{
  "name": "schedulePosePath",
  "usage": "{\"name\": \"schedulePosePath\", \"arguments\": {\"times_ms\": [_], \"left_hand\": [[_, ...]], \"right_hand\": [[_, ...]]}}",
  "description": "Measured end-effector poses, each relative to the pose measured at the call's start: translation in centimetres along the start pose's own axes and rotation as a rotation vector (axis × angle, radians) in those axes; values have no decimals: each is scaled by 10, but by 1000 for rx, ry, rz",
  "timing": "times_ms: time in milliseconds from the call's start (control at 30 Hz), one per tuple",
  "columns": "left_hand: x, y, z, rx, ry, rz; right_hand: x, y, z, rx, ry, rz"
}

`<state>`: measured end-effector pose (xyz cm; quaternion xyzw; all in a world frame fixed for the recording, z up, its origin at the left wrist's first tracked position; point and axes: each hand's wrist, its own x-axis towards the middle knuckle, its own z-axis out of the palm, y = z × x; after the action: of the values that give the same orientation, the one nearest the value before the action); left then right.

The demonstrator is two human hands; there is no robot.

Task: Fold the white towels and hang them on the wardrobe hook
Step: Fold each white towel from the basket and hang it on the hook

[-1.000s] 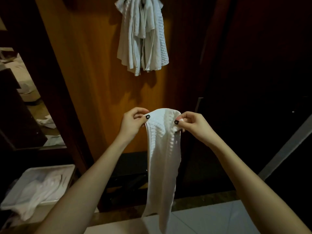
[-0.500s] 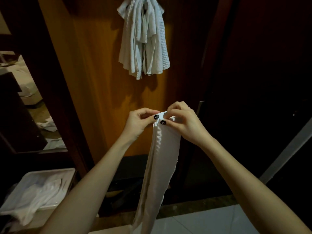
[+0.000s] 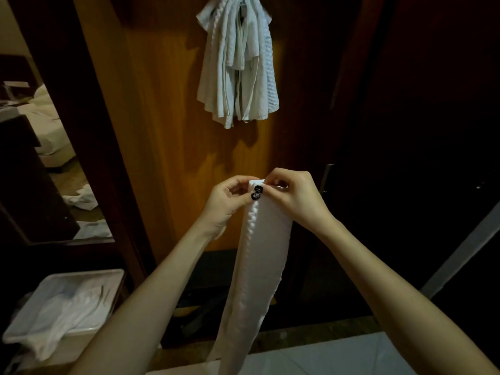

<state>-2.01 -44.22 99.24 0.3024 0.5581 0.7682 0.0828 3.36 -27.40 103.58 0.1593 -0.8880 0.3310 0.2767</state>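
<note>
A long white towel [image 3: 257, 266] hangs straight down in front of me, folded lengthwise into a narrow strip. My left hand [image 3: 227, 201] and my right hand [image 3: 295, 196] meet at its top edge, and both pinch the two upper corners together. Above them, several white towels [image 3: 238, 66] hang bunched from a hook [image 3: 243, 5] near the top of the orange-brown wardrobe door [image 3: 162, 117]. The hook itself is mostly hidden by the cloth.
A white bin [image 3: 113, 277] holding crumpled white cloth stands on the floor at lower left. A mirror [image 3: 54, 158] at left reflects a bed and cloths on a floor. Dark wardrobe panels [image 3: 419, 104] fill the right side. Pale floor tiles [image 3: 351, 355] lie below.
My hands have come together, bringing the towel's two top corners into one pinch. The towel went from spread open to a narrow folded strip. The view tilted slightly down.
</note>
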Motion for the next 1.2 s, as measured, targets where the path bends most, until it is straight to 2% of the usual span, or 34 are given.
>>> {"name": "schedulePosePath", "arguments": {"times_ms": [167,333,400,533,600,700,767,833,1000,1200], "left_hand": [[-2,-5,5,118,32,54],[4,-4,9,186,83,169],[8,-1,6,149,116,180],[17,0,-3,111,200,142],[19,-4,-6,122,198,136],[21,-7,-6,12,192,81],[22,-6,-9,-24,189,60],[23,-2,-15,-4,183,61],[24,2,-24,236,254,170],[24,16,-27,630,216,290]], "right_hand": [[-1,3,4,114,28,97],[4,3,1,113,7,77],[8,7,-9,43,-40,61],[2,28,-28,-253,-157,27],[-5,36,-28,-294,-224,43],[-6,40,-27,-179,-292,156],[-5,39,-27,-39,-284,194],[-3,40,-28,-22,-261,205],[7,35,-23,0,-300,152],[22,23,-12,-72,-122,91]]}}
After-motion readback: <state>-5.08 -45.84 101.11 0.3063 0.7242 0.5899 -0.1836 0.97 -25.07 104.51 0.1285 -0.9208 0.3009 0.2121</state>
